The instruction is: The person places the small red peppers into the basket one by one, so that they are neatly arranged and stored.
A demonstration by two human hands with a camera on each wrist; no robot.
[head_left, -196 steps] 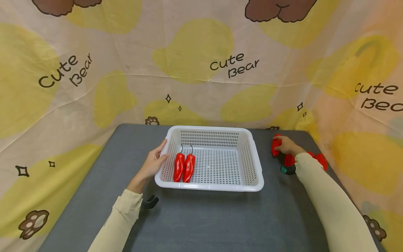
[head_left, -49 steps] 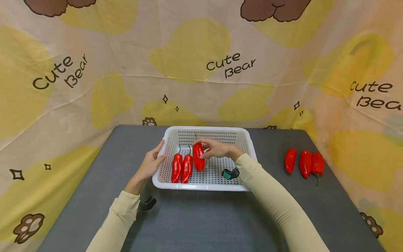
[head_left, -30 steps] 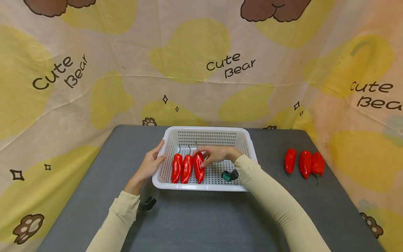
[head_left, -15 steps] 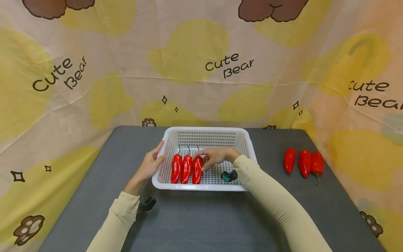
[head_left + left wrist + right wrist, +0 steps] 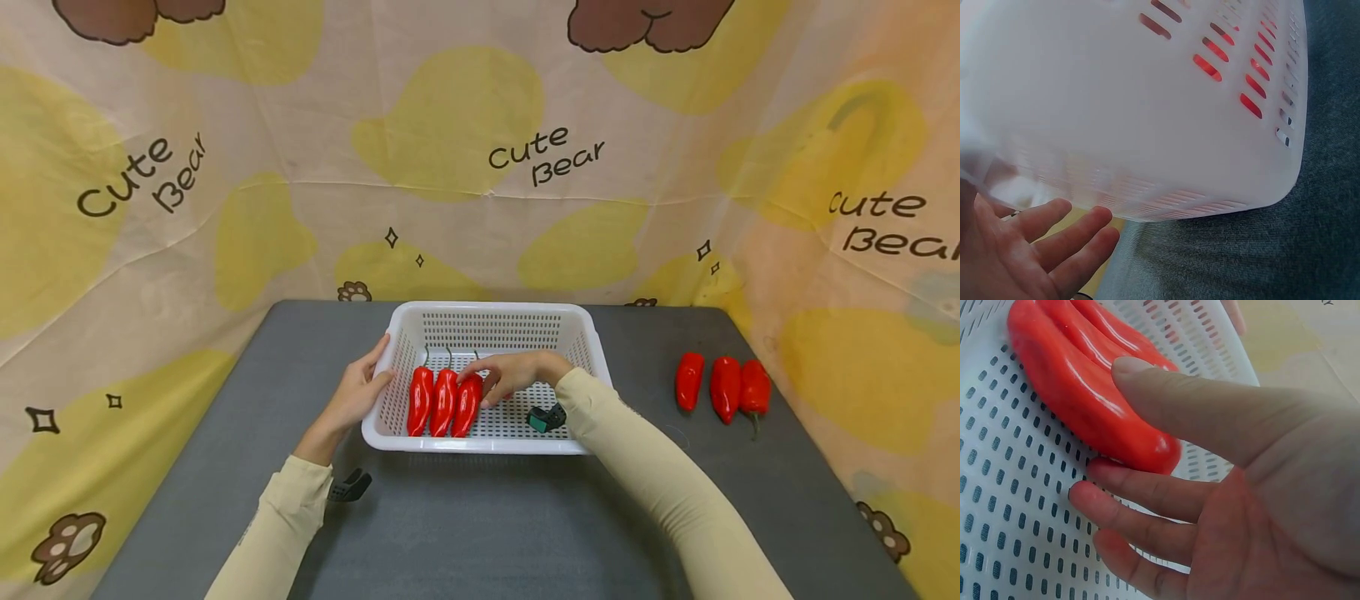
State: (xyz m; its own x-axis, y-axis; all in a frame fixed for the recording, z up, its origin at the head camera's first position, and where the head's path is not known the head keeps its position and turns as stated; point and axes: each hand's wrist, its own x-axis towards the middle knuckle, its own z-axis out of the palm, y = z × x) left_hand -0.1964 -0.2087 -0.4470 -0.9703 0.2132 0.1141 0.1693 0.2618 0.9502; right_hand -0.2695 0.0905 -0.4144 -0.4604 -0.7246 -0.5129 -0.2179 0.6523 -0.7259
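A white perforated plastic basket point(image 5: 525, 446) holds three red peppers side by side at its left. My left hand point(image 5: 360, 396) grips the basket's left rim, thumb over the edge and fingers outside; in the left wrist view those fingers point(image 5: 1079, 244) lie beside the outer wall. My right hand point(image 5: 513, 371) is inside the basket at the rightmost pepper point(image 5: 467, 408). In the right wrist view the thumb point(image 5: 1160, 394) overlaps that pepper and the fingers, loosely spread, reach its other side. Its stem end is partly hidden by the hand in the head view.
Three more red peppers lie on the grey table point(image 5: 480, 525) at the right: one alone point(image 5: 689, 382), then two touching, a middle one point(image 5: 725, 389) and an outer one point(image 5: 754, 387). A printed cloth point(image 5: 442, 117) hangs behind and around the table.
My right hand fetched a pepper from the right and laid it beside the other two in the basket. Lately its lower end has shifted slightly left. My left hand stays on the rim.
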